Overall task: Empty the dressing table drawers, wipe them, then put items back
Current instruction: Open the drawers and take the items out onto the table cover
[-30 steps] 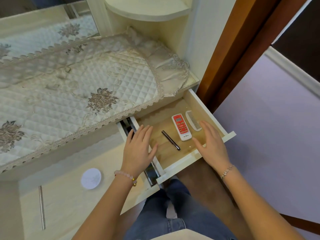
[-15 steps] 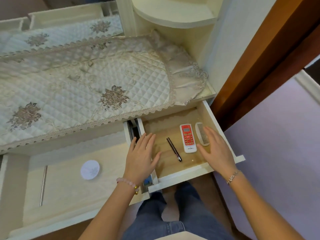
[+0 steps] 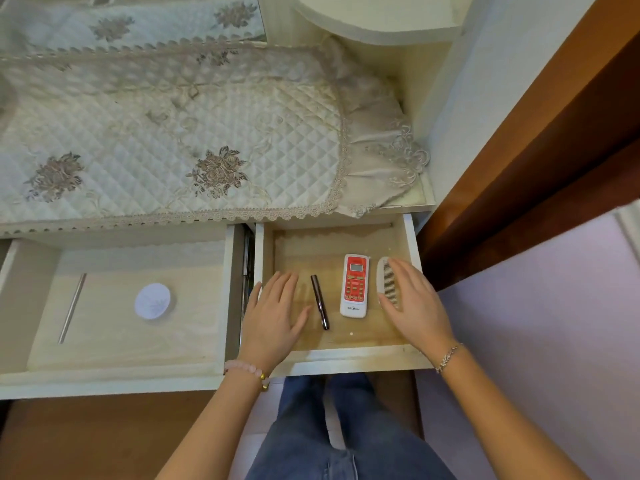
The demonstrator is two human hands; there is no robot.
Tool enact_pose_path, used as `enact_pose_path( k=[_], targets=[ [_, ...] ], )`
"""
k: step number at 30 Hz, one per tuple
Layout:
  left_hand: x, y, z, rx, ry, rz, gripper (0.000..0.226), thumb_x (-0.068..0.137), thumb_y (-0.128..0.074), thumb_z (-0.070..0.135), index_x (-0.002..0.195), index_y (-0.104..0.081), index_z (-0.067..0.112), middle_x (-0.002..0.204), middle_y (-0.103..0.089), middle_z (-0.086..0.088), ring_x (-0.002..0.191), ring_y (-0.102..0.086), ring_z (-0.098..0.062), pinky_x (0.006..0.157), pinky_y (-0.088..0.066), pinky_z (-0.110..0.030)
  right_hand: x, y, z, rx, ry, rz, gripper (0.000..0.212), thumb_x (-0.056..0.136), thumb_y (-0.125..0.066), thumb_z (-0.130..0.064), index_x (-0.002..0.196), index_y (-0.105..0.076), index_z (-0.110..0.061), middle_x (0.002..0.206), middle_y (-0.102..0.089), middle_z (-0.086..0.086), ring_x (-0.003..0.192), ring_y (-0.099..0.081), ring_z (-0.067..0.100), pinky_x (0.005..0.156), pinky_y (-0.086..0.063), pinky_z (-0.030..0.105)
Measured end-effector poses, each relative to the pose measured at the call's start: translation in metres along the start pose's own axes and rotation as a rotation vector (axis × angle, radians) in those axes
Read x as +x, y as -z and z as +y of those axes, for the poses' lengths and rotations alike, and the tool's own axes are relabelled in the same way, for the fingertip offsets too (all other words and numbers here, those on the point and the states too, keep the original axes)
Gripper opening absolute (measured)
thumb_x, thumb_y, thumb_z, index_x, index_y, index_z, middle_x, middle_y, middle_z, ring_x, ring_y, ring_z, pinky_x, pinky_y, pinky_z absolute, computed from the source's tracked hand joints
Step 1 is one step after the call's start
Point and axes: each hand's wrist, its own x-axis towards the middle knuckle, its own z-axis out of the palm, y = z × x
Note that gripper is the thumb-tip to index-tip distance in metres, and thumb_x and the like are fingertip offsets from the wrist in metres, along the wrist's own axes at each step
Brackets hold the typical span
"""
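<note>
Soft warm indoor light, faint shadows inside drawers, wide-angle bending at edges, slightly soft focus

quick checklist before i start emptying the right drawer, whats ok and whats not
1. Right drawer pulled open: ok.
2. Left hand and right hand open, holding nothing: ok.
3. Pen, remote and comb lying apart, each easy to pick up: ok.
4. Right hand touching the comb: cannot tell; it covers the comb's right edge.
5. Left drawer emptied: not ok; a disc and a rod lie in it.
</note>
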Motion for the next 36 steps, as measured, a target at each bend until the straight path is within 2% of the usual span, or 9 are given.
enact_pose_path(
  k=[5, 8, 13, 16, 20, 23, 27, 33, 36],
  targets=[
    [0.002, -0.010, 0.003, -0.053, 0.049, -0.013, 0.060, 0.087, -0.034, 0.048, 0.128, -0.054, 0.009, 0.127, -0.059, -0.006, 0.123, -0.052, -0.025, 0.104, -0.032, -0.045, 0.007, -0.006, 0.004, 0.060, 0.025, -0.066, 0.065, 0.090, -0.051, -0.041, 0.146, -0.024, -0.020, 0.152, -0.026, -0.004, 0.140, -0.022, 0.012, 0.115, -0.021, 0.030],
    [0.008, -0.017, 0.006, -0.145, 0.089, -0.039, 0.056, 0.090, -0.043, 0.043, 0.133, -0.048, 0.009, 0.132, -0.055, -0.007, 0.123, -0.050, -0.025, 0.104, -0.036, -0.040, 0.015, -0.012, 0.001, 0.125, -0.031, -0.096, 0.065, 0.089, -0.053, -0.039, 0.145, -0.024, -0.021, 0.151, -0.028, -0.003, 0.139, -0.024, 0.013, 0.113, -0.023, 0.030],
    [0.024, -0.041, 0.017, -0.415, 0.326, -0.190, 0.055, 0.090, -0.057, 0.033, 0.139, -0.038, 0.016, 0.137, -0.046, -0.002, 0.123, -0.046, -0.016, 0.102, -0.041, -0.031, 0.030, -0.038, -0.012, 0.331, -0.263, -0.169, 0.058, 0.085, -0.064, -0.031, 0.136, -0.040, -0.018, 0.134, -0.048, 0.001, 0.125, -0.045, 0.017, 0.095, -0.038, 0.025],
    [0.034, -0.059, 0.020, -0.522, 0.461, -0.271, 0.052, 0.088, -0.061, 0.031, 0.134, -0.042, 0.015, 0.129, -0.051, -0.003, 0.113, -0.052, -0.016, 0.094, -0.046, -0.030, 0.039, -0.062, -0.016, 0.450, -0.399, -0.194, 0.057, 0.079, -0.071, -0.030, 0.130, -0.045, -0.022, 0.125, -0.054, -0.001, 0.115, -0.054, 0.017, 0.093, -0.050, 0.035],
    [0.047, -0.081, 0.020, -0.578, 0.578, -0.288, 0.038, 0.084, -0.067, 0.026, 0.116, -0.050, 0.012, 0.111, -0.058, -0.005, 0.096, -0.056, -0.017, 0.081, -0.048, -0.027, 0.052, -0.086, -0.017, 0.426, -0.536, -0.159, 0.064, 0.075, -0.075, -0.028, 0.129, -0.044, -0.016, 0.127, -0.048, 0.003, 0.113, -0.053, 0.020, 0.093, -0.051, 0.042],
    [0.051, -0.093, 0.019, -0.549, 0.604, -0.334, 0.027, 0.083, -0.068, 0.024, 0.100, -0.050, 0.012, 0.102, -0.057, -0.006, 0.088, -0.054, -0.018, 0.073, -0.045, -0.028, 0.059, -0.098, -0.017, 0.376, -0.606, -0.117, 0.068, 0.071, -0.078, -0.029, 0.127, -0.043, -0.011, 0.127, -0.046, 0.007, 0.113, -0.052, 0.023, 0.095, -0.049, 0.041],
    [0.054, -0.100, 0.017, -0.528, 0.595, -0.364, 0.030, 0.084, -0.067, 0.024, 0.104, -0.050, 0.011, 0.104, -0.055, -0.006, 0.094, -0.054, -0.020, 0.081, -0.048, -0.031, 0.064, -0.106, -0.018, 0.322, -0.646, -0.093, 0.068, 0.069, -0.079, -0.030, 0.124, -0.044, -0.011, 0.125, -0.048, 0.007, 0.112, -0.051, 0.024, 0.094, -0.049, 0.040],
    [0.058, -0.097, 0.017, -0.550, 0.607, -0.330, 0.015, 0.086, -0.062, 0.013, 0.097, -0.053, 0.008, 0.098, -0.058, -0.008, 0.083, -0.052, -0.017, 0.067, -0.038, -0.023, 0.072, -0.110, -0.022, 0.331, -0.737, -0.091, 0.063, 0.067, -0.081, -0.031, 0.117, -0.051, -0.009, 0.119, -0.055, 0.009, 0.107, -0.056, 0.027, 0.090, -0.050, 0.039],
    [0.057, -0.094, 0.013, -0.598, 0.628, -0.309, 0.011, 0.086, -0.060, 0.012, 0.096, -0.057, 0.008, 0.096, -0.060, -0.006, 0.083, -0.053, -0.016, 0.067, -0.038, -0.021, 0.074, -0.112, -0.022, 0.396, -0.767, -0.110, 0.055, 0.067, -0.082, -0.029, 0.112, -0.057, -0.010, 0.113, -0.064, 0.008, 0.100, -0.062, 0.026, 0.083, -0.053, 0.036]
  ],
)
